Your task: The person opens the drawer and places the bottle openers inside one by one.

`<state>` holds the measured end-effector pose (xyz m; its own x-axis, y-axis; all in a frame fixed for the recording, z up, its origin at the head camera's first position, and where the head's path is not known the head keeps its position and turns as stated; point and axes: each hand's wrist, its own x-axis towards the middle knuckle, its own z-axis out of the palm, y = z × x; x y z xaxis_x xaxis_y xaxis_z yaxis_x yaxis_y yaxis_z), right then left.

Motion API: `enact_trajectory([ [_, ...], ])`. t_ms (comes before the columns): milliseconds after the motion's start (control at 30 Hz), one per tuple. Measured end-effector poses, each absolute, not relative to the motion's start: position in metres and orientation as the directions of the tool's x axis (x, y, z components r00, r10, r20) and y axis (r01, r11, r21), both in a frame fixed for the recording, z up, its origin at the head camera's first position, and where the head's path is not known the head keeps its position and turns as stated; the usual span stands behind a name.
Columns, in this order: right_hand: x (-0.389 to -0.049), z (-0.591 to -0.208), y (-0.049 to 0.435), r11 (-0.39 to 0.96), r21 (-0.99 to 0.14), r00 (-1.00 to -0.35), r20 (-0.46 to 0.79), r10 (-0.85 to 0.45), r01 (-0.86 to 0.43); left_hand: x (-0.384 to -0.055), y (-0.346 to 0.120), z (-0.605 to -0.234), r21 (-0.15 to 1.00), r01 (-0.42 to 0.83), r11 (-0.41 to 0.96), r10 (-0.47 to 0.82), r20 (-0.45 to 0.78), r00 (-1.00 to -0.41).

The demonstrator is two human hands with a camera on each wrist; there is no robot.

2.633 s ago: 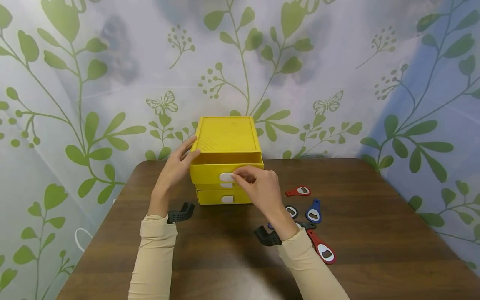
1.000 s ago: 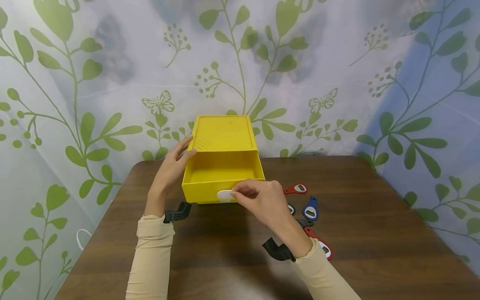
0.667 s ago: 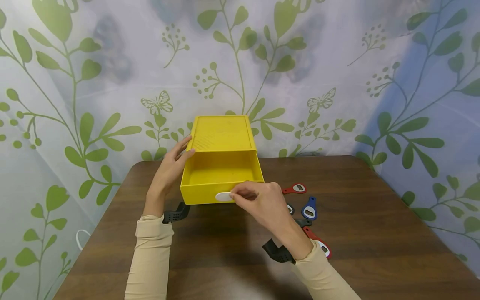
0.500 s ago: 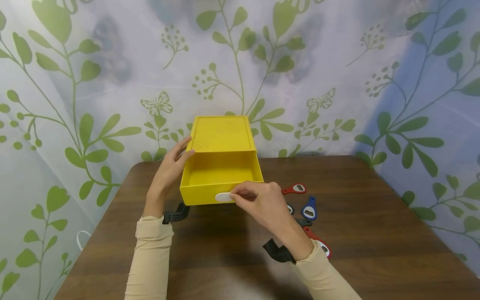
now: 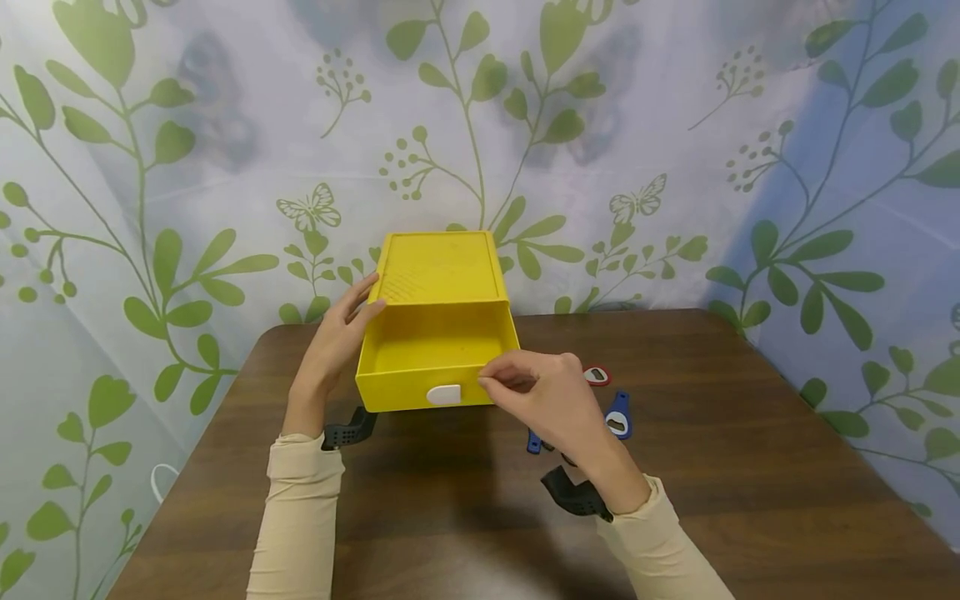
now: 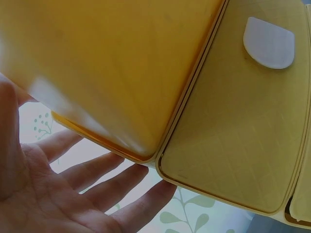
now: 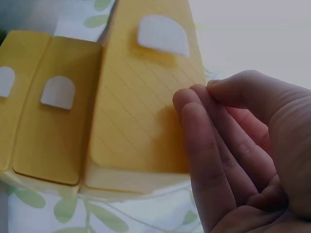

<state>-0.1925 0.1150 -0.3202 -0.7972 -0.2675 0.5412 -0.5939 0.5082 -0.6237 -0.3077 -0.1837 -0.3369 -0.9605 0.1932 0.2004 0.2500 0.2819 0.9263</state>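
In the head view, your left hand (image 5: 333, 340) lies with extended fingers against the left side of the yellow cabinet (image 5: 441, 265); your right hand (image 5: 553, 398), loosely bent and gripping nothing, hovers just right of the white handle (image 5: 444, 395) on the extended top drawer (image 5: 408, 392). In the left wrist view, your fingertips (image 6: 166, 188) touch the cabinet's edge. In the right wrist view, your thumb (image 7: 248, 92) and fingers meet beside that drawer's front

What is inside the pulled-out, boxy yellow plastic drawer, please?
Only bare yellow surfaces show inside the drawer. The strip close behind its front panel and the part beneath the flat yellow cabinet top are covered.
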Motion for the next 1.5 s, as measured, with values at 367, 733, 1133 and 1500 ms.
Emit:
enact_trajectory([
  [367,-0.194,-0.311,0.136,0.527,-0.61,-0.784,0.587,-0.202,-0.592,-0.308,-0.184,-0.338,0.931,0.253,0.263,0.199,0.204,-0.959],
  [733,-0.204,-0.308,0.163,0.611,-0.578,-0.769,0.635,-0.08,-0.541,-0.309,-0.185,-0.338,0.928,0.249,0.279,0.194,0.199,-0.961],
  [1133,-0.219,-0.31,0.19,0.692,-0.572,-0.772,0.635,0.034,-0.44,-0.31,-0.184,-0.338,0.929,0.252,0.271,0.197,0.203,-0.959],
  [1500,-0.246,-0.33,0.207,0.73,-0.586,-0.808,0.584,0.081,-0.351,-0.311,-0.185,-0.339,0.928,0.267,0.26,0.207,0.217,-0.954],
])
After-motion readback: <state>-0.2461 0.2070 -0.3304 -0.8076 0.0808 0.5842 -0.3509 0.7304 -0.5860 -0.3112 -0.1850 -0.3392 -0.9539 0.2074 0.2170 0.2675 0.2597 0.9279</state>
